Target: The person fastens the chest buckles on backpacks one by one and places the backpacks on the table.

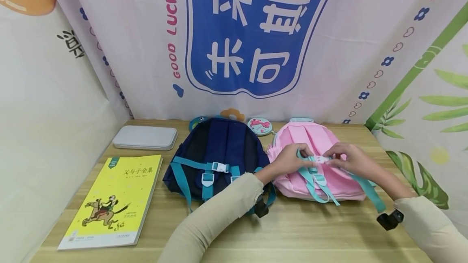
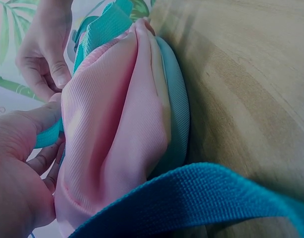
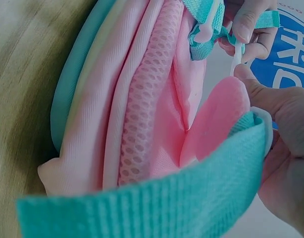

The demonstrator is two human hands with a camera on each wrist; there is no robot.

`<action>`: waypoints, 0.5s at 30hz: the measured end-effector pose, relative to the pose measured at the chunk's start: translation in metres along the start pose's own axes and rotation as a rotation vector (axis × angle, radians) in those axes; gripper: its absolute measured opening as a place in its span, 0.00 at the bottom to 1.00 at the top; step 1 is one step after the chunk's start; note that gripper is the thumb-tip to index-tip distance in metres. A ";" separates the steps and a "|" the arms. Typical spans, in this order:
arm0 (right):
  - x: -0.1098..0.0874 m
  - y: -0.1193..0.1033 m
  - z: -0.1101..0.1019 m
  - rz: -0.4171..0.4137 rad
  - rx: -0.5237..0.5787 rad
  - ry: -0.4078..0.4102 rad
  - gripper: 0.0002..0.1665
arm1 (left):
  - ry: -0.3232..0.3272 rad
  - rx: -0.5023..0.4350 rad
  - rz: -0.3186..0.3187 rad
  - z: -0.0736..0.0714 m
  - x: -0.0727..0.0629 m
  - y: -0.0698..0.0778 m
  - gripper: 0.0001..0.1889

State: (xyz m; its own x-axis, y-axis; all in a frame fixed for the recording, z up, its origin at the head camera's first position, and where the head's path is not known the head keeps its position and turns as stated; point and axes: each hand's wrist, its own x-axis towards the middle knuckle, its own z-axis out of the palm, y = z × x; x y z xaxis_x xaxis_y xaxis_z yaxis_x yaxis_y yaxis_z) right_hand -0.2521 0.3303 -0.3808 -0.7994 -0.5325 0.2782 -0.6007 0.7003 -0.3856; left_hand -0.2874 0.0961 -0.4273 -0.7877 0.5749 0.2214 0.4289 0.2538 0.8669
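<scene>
A pink backpack point(image 1: 336, 184) lies on the wooden table with its strap side up. Over it, both hands are at a white buckle point(image 1: 321, 159) on turquoise straps. My left hand point(image 1: 290, 158) pinches the webbing at the buckle's left side. From the other side, my right hand point(image 1: 347, 157) holds the buckle's right end between thumb and fingers. The right wrist view shows the white plastic point(image 3: 236, 58) between the fingertips of the two hands. A loose turquoise strap end point(image 1: 371, 194) hangs off the bag's right side.
Left of the pink bag lies a navy backpack point(image 1: 228, 141) with blue straps, partly behind my left forearm. A yellow book point(image 1: 120, 190) and a grey case point(image 1: 145, 137) lie at the left. Behind the bags is a round pouch point(image 1: 260, 126), before a printed curtain point(image 1: 146, 52).
</scene>
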 end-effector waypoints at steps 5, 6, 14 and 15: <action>-0.002 0.001 0.000 0.018 -0.007 -0.013 0.13 | -0.005 0.002 0.000 0.000 0.001 0.000 0.09; -0.002 0.001 -0.001 0.022 -0.007 -0.015 0.13 | -0.006 0.000 0.001 0.000 0.000 0.000 0.08; -0.003 0.001 -0.002 0.014 -0.006 -0.008 0.14 | -0.015 0.007 0.004 -0.001 0.001 0.002 0.08; -0.003 0.001 -0.002 0.009 -0.008 -0.005 0.14 | -0.017 0.008 0.006 -0.001 0.001 0.002 0.08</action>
State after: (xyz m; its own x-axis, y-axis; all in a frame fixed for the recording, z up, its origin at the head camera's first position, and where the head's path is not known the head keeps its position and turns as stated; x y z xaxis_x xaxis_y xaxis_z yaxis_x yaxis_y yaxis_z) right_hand -0.2498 0.3333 -0.3805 -0.8048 -0.5287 0.2699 -0.5935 0.7088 -0.3813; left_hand -0.2874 0.0966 -0.4251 -0.7776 0.5894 0.2191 0.4373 0.2565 0.8620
